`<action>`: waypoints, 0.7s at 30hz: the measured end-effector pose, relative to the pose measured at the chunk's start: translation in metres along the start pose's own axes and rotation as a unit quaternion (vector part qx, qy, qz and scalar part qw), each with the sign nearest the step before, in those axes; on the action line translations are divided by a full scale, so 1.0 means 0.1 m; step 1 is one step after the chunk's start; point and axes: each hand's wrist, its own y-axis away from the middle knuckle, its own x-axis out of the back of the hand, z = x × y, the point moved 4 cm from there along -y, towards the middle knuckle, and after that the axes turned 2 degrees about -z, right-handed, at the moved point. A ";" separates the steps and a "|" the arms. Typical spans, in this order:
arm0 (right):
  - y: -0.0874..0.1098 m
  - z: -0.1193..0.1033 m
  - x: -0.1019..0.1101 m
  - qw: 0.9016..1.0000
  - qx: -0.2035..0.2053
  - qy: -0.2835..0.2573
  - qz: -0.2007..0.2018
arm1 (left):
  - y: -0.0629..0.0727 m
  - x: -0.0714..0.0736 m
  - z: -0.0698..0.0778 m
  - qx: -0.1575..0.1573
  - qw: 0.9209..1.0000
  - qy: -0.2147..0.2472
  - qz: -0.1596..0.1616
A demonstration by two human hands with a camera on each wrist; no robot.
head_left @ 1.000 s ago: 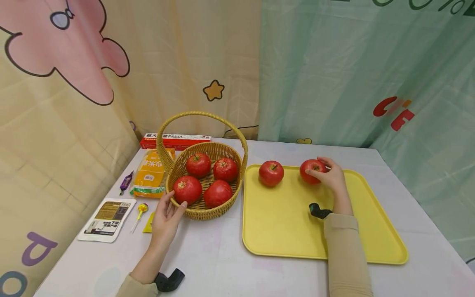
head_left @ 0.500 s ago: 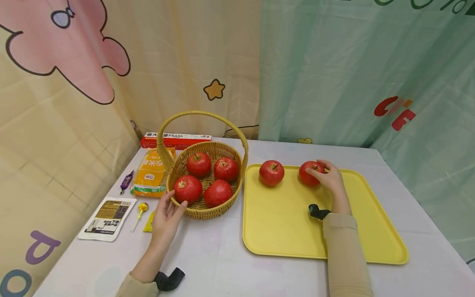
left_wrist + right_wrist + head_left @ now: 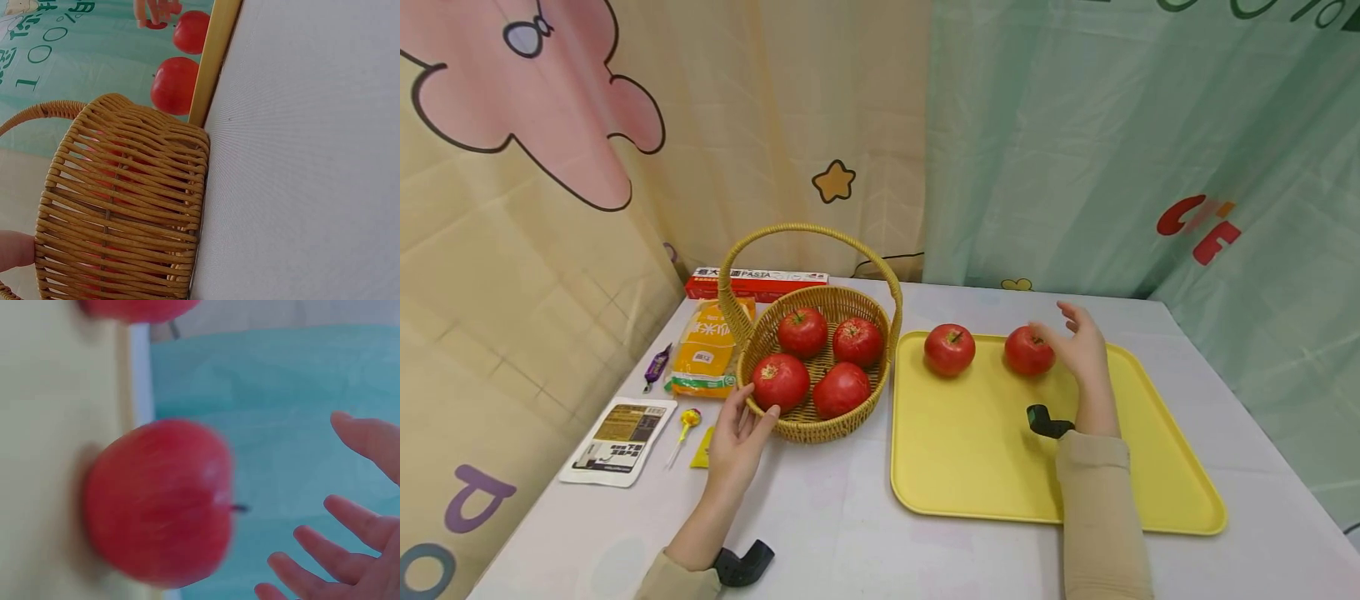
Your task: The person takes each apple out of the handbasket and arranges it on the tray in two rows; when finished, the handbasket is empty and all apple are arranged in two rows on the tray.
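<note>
Your right hand, fingers spread, hangs beside the right apple, stem-up on the yellow tray, broad axis level, while your left hand grips the wicker basket rim.

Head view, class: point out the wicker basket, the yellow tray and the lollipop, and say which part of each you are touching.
Wicker basket (image 3: 826,431): head view, on its woven front wall.
Yellow tray (image 3: 970,450): head view, on its bare floor.
Lollipop (image 3: 689,418): head view, on its yellow candy head.
</note>
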 end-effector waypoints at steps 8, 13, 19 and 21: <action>0.28 -0.56 0.10 0.987 0.088 -0.116 0.061 | 0.01 0.01 0.00 -0.008 1.000 0.001 -0.004; 0.48 -0.91 -0.02 0.965 0.166 -0.197 0.045 | 0.01 0.01 -0.01 -0.007 1.000 0.002 -0.004; 0.63 -1.22 -0.30 0.935 0.248 -0.251 -0.040 | 0.00 0.01 -0.01 -0.007 1.000 0.004 -0.005; 0.67 -1.31 -0.40 0.927 0.262 -0.260 -0.068 | 0.00 0.00 0.00 -0.008 1.000 0.005 -0.005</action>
